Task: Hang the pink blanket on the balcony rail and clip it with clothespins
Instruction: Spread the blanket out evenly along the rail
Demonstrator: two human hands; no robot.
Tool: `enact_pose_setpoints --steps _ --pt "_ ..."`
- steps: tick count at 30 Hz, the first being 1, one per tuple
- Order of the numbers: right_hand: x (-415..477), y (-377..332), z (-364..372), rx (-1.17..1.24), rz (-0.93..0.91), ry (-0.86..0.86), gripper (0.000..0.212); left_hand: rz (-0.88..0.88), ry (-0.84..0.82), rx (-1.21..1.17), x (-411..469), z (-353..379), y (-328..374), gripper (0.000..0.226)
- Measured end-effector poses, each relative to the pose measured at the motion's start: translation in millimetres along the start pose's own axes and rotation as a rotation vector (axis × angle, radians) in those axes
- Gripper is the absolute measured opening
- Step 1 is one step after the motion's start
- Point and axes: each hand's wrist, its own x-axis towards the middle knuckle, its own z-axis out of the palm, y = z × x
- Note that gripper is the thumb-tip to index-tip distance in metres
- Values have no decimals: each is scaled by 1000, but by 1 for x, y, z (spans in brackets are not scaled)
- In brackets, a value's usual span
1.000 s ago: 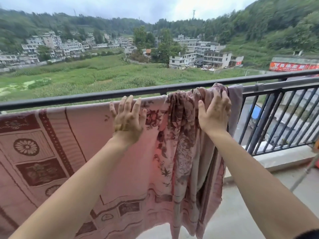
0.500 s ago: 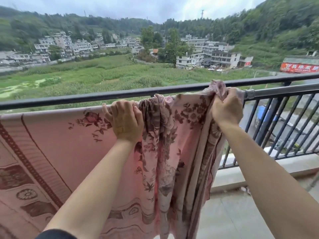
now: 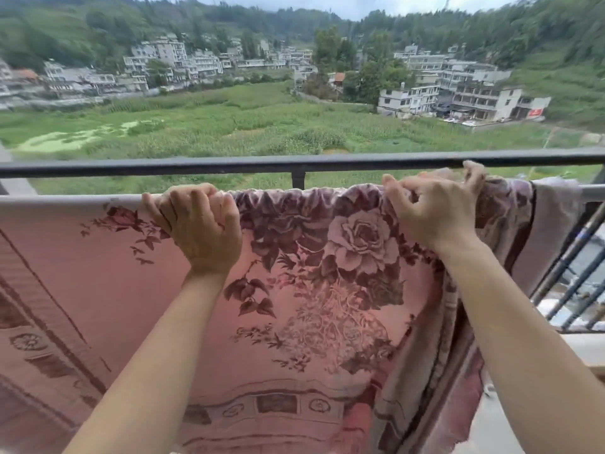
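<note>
The pink blanket (image 3: 98, 273), printed with dark roses, hangs over the lower bar of the balcony rail (image 3: 592, 193) and covers most of its width. My left hand (image 3: 196, 224) grips the blanket's top fold over the bar, fingers curled. My right hand (image 3: 435, 208) pinches the bunched, gathered fabric further right. Between the hands the top edge is wrinkled. The blanket's right edge hangs in folds near the bare end of the bar. No clothespins are visible.
A dark upper handrail (image 3: 229, 165) runs across above the blanket. Vertical bars (image 3: 569, 273) show at the right, with the concrete ledge (image 3: 586, 348) and floor below. Beyond lie green fields and buildings.
The bunched fabric has been spread to the right along the bar, showing the rose print. Both hands now sit further apart, and the view has shifted left.
</note>
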Motion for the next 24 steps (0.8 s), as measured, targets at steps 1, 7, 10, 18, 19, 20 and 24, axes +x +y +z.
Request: enact_pose_setpoints --steps 1,7,10,18,19,20,24 --pt "0 3 2 5 -41 12 63 -15 7 -28 0 -1 4 32" --pt "21 30 -15 172 -60 85 58 -211 -44 -68 4 -12 27 31" --pt "22 47 -31 217 -81 230 55 -305 -180 10 3 -23 48 38" --pt "8 152 -67 23 139 -31 71 -343 -310 157 -1 -44 156 24" --pt "3 166 -70 -58 170 -90 79 -263 -348 128 -8 -42 177 26" --pt "-3 178 -71 -118 183 -140 85 -190 -393 89 -16 -39 199 28" --pt "-9 191 -67 -45 74 -145 63 91 -557 8 -45 -16 270 36"
